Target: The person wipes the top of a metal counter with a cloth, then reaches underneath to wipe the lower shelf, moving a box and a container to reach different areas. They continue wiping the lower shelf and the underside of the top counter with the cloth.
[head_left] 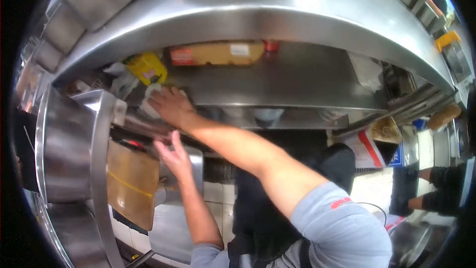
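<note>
My right hand (172,108) reaches across to the left end of a steel shelf. Its fingers curl over a crumpled white cloth (149,105), which shows on both sides of the hand. Beneath it, my left hand (175,158) is raised with fingers apart and nothing in them, close under the shelf's front edge. Just behind the cloth stands a yellow packet (148,67), with a clear plastic bag (122,80) to its left. What lies beneath my right palm is hidden.
An open cardboard box (218,53) and a red-capped item (271,45) sit at the shelf's back. A steel counter (258,17) overhangs the shelf. Lower left hangs a brown board (130,181). On the right are a carton (364,148) and another person's legs (431,188).
</note>
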Action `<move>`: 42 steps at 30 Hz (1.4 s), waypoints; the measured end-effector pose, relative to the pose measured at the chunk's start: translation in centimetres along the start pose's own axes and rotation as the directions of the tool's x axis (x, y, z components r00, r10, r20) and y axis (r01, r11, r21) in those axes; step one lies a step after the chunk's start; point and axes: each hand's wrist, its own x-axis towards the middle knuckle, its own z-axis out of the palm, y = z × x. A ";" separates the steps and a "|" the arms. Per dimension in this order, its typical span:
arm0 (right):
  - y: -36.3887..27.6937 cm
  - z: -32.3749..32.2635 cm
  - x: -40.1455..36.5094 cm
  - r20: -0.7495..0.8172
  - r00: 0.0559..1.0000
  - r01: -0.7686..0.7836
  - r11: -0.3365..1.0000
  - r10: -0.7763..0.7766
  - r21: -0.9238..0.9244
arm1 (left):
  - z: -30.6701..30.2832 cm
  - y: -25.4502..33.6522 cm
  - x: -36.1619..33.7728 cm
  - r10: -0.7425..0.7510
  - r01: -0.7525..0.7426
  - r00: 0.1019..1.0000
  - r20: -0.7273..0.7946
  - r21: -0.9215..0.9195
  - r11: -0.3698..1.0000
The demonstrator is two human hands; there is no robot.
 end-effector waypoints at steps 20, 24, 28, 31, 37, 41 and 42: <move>17.5 -31.0 -34.4 -0.044 0.919 -0.345 0.744 0.392 -0.572 | -0.3 -0.3 0.1 -0.077 0.082 0.996 0.045 -0.146 0.986; 16.9 -27.0 -27.7 0.172 0.930 -0.244 0.894 0.326 -0.376 | -0.1 -0.3 0.1 -0.082 0.090 0.995 0.052 -0.170 0.981; 12.7 -19.3 -18.7 0.211 0.975 -0.026 0.982 0.066 -0.189 | 0.2 -0.1 -0.2 -0.078 0.080 0.997 0.020 -0.129 0.988; 8.5 -13.6 -11.3 0.244 0.969 -0.024 0.995 0.047 -0.096 | 0.5 -0.6 -0.2 -0.035 0.035 0.999 -0.004 -0.121 0.992; 5.6 -9.4 -4.4 0.323 0.945 -0.076 0.994 0.046 0.080 | 0.5 -1.7 0.1 0.015 -0.014 1.000 0.005 -0.093 0.996; 8.3 -10.9 -8.3 0.265 0.964 -0.067 0.990 0.033 0.122 | 0.1 -1.0 0.0 -0.009 0.013 0.999 0.031 -0.106 0.994; 9.5 -12.1 -10.1 0.244 0.968 -0.094 0.989 0.063 0.115 | 0.2 -1.0 0.0 -0.009 0.013 0.999 0.038 -0.109 0.994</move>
